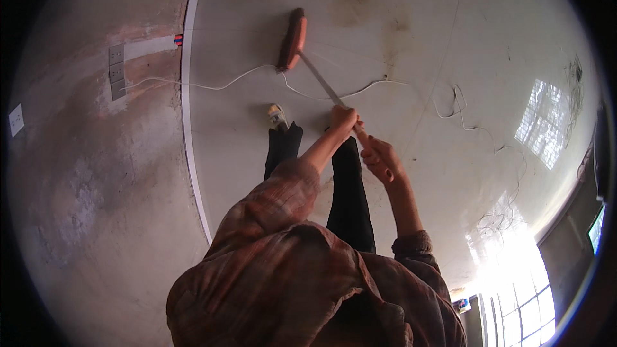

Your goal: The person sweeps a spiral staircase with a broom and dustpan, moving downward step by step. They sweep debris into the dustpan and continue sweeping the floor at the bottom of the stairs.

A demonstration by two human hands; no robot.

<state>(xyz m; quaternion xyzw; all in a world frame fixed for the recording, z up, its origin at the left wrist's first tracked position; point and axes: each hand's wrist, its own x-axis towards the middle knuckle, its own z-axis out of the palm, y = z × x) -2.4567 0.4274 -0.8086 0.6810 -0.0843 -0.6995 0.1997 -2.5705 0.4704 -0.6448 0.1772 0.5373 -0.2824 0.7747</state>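
Note:
A broom point(297, 36) with an orange head and dark bristles rests on the floor ahead of me, a little left of the middle. Its pale handle slants back toward my body on the right. Around the middle of the handle my left hand point(345, 119) is closed. Lower down, near the handle's end, my right hand point(380, 159) grips it too. A thin white cable point(244, 76) runs across the floor, passing just by the near end of the broom head.
To the left rises a stained wall with grey sockets point(117, 72) and a white socket point(17, 120); a white strip point(187, 90) edges the floor there. My shoe point(277, 116) is behind the cable. Tangled thin wire point(574, 99) and a barred window point(524, 311) are at the right.

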